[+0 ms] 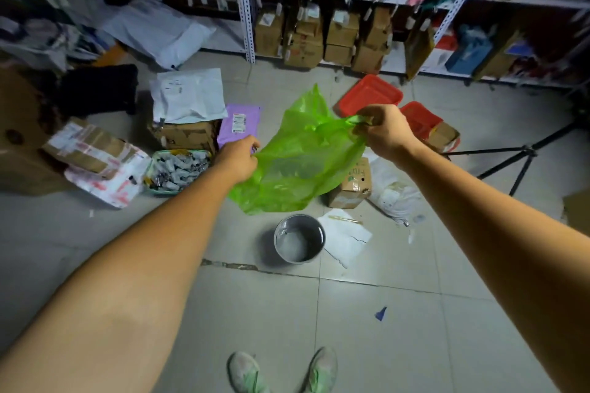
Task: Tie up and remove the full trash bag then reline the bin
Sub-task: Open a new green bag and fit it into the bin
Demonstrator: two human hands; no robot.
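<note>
2 hands hold 1 fresh green bag [300,156] out in front of the person, raised above the floor [383,313] and beyond the bin [299,239]; the left hand [238,158] is closed on the bag's left edge, and the right hand [381,131] is clenched on a bunched handle or corner at the upper right, held a little higher; gripping 2 separated points looks like a way to spread the thin film and find its mouth, since the plastic hangs crumpled and apparently not yet opened; a loose flap stands up at the top between the hands.

The bin stands upright on the floor, just in front of the person's 2 shoes [281,370], bare grey inside with no liner; so the full bag appears to be out already, and relining is the step in hand; a whitish knotted bag [396,198] lying right of the bin may be the removed one, though I cannot tell for sure.

Holding the green bag high and forward keeps it clear of the clutter on the floor: cardboard boxes [185,134], a small box [351,185] partly behind the bag, red trays [370,96] and a sheet of paper [346,238] touching the bin's right side; my judgement is that the mouth must be parted before the bag is lowered over the rim; thin film may cling shut.
</note>
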